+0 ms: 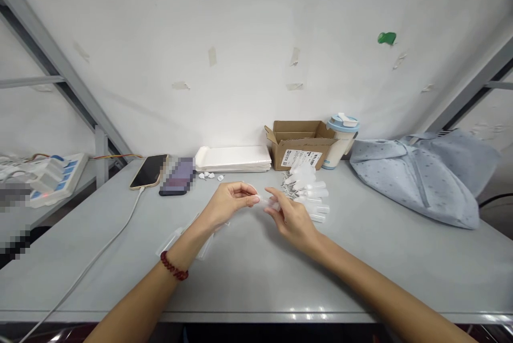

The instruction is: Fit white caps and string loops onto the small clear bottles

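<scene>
Above the middle of the table, my left hand (pixel 229 205) and my right hand (pixel 295 223) meet at a small clear plastic tube (pixel 265 202). My left thumb and fingertips pinch its left end, with a bit of something white showing behind the fingers. The right thumb and fingers close around the other end; the fingers partly hide the tube. Just beyond my right hand lies a pile of clear tubes (pixel 318 201) with white parts and thin loops. Several flat clear plastic pieces (pixel 206 247) lie under and beside my left forearm.
Small white pieces (pixel 206 176) lie before a stack of white envelopes (pixel 234 158). Behind the pile stand an open cardboard box (pixel 300 148) and a lidded cup (pixel 340 142). A bluish cloth bag (pixel 412 182) is at right; two phones (pixel 150 171) and a cable (pixel 116 236) are at left.
</scene>
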The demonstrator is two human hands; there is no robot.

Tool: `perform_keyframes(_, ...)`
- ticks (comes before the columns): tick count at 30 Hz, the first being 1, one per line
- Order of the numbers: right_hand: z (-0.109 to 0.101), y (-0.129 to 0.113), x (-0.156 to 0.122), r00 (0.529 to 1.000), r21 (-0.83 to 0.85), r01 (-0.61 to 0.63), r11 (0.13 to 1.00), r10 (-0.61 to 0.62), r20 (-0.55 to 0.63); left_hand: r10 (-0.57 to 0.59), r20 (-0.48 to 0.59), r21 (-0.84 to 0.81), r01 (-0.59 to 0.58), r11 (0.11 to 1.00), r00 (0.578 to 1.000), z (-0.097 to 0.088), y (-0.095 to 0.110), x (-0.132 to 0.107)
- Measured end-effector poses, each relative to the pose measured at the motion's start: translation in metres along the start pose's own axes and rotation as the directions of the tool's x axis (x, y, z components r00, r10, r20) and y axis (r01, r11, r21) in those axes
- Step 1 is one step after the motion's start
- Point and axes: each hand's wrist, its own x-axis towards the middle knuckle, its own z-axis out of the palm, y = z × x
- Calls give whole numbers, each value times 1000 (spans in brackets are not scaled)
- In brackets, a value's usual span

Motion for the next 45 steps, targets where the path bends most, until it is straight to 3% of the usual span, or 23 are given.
perform_keyframes(4,-6,-9,3,982,241,-191,952,183,56,13,-6,-38,-13,999,1000,1,1,0)
perform_keyframes(6,-11,-15,6,946,434,-325,840,295,137,47,17,-78,-45,996,999,0,-1,1)
perform_keyframes(8,-14,-18,9,895,592,-442,674,372,245,82,44,-114,-77,991,996,-2,-3,1)
perform_keyframes(11,-16,-20,12,850,678,-516,524,409,332,86,78,-149,-73,986,993,-3,-5,2)
perform_keyframes(16,-15,-19,12,865,686,-489,539,402,301,50,114,-119,-36,992,992,-1,-2,2)
perform_keyframes(22,-14,-18,12,855,683,-506,526,406,322,71,19,229,-73,971,997,2,-2,1)
perform_keyframes(31,-19,-17,13,815,699,-574,426,380,437,83,171,-2,-84,996,982,2,2,-1)
perform_keyframes(38,-19,-18,13,786,694,-613,379,381,487,7,164,-2,-7,1000,986,2,0,0)
perform_keyframes(45,-20,-19,15,730,701,-666,254,417,542,59,213,-7,-59,998,975,-3,-2,0)
